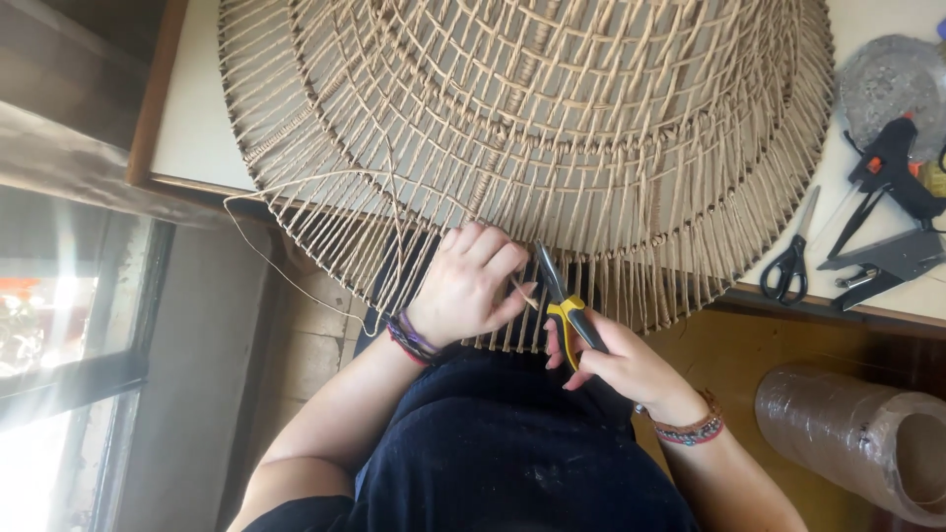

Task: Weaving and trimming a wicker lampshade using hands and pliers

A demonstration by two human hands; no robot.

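Right hand (616,360) wrapped around pliers (564,300), yellow-black handles squeezed; left hand (468,286) pinching cord end (525,293) at rim. Judgement: keep cord taut, set tips close to weave, cut clean. Wicker frame (532,128) fills table (197,118) at 12 o'clock: large, round, tan, open lattice, fringe spokes overhanging table edge.

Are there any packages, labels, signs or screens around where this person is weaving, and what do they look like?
No labels, signs or screens show.
Roll of clear wrapping film: lower right, below the table edge, lying on its side; a fat cylinder, cloudy brownish, hollow core facing right.
Clear plastic bag or wrapper: top right on the white table, crinkled, greyish; contents cannot be told.
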